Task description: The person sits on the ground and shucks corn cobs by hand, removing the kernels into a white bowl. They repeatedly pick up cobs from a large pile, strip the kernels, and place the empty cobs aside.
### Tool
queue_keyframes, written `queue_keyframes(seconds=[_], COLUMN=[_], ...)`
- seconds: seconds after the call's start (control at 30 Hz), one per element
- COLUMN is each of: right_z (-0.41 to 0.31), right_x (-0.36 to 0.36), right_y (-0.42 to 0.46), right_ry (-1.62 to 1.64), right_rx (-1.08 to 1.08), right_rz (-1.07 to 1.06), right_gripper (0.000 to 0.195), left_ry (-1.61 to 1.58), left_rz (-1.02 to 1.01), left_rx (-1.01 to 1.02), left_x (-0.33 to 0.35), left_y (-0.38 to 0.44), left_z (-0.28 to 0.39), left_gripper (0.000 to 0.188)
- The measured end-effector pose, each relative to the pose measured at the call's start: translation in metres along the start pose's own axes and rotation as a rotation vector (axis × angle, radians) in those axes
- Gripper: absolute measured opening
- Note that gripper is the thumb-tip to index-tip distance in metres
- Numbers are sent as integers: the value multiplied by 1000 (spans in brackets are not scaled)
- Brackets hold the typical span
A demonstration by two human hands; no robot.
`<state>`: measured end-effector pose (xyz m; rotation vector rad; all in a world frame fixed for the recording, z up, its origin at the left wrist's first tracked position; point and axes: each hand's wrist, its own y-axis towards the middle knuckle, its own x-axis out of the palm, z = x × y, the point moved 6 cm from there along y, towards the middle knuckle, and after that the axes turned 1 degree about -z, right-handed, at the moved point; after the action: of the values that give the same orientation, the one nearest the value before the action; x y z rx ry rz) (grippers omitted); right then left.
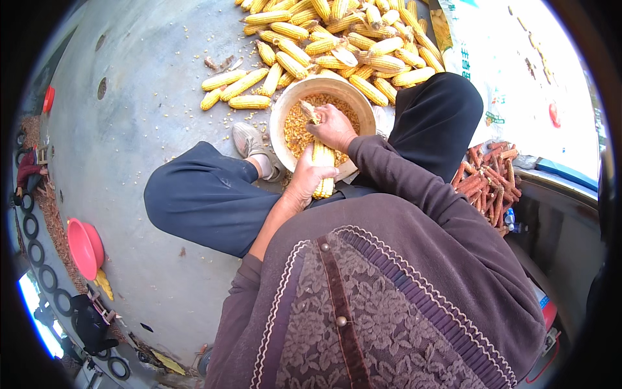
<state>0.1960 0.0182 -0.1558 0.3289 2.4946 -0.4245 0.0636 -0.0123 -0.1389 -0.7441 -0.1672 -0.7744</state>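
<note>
Below me, between my knees, a pale round basin (280,114) holds loose yellow corn kernels (297,127). My left hand (307,176) is closed around a yellow ear of corn (323,163), held upright in the picture at the basin's near rim. My right hand (333,127) is over the basin, at the upper end of that ear, and grips a partly stripped corncob (309,111) with its tip pointing away. Whether the two pieces touch is hidden by the fingers. Beyond the basin lies a large heap of husked ears of corn (335,44).
Reddish bare cobs (491,182) are piled at the right, by a printed white sack (505,87). Scattered kernels and several ears lie on the concrete floor (146,97). A pink basin (85,248), a row of tires (47,278) and another person (29,170) are at the left.
</note>
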Motion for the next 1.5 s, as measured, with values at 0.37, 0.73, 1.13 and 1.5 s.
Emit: queue_keyframes(seconds=[0.37, 0.73, 1.13, 1.5], right_z=[9, 19, -15, -10], right_x=[0, 13, 7, -33], right_y=[13, 8, -1, -19], right_ry=[-156, 1226, 1112, 1040], right_rx=[-113, 428, 332, 421], right_rz=[211, -395, -440, -192], right_gripper=[28, 20, 16, 26], left_ry=[57, -499, -294, -342], left_rz=[17, 14, -36, -90], left_rx=[-16, -125, -17, 1], left_x=[-5, -14, -11, 15], left_y=[3, 9, 6, 8], left_z=[-5, -3, 7, 20], left_gripper=[64, 42, 33, 34])
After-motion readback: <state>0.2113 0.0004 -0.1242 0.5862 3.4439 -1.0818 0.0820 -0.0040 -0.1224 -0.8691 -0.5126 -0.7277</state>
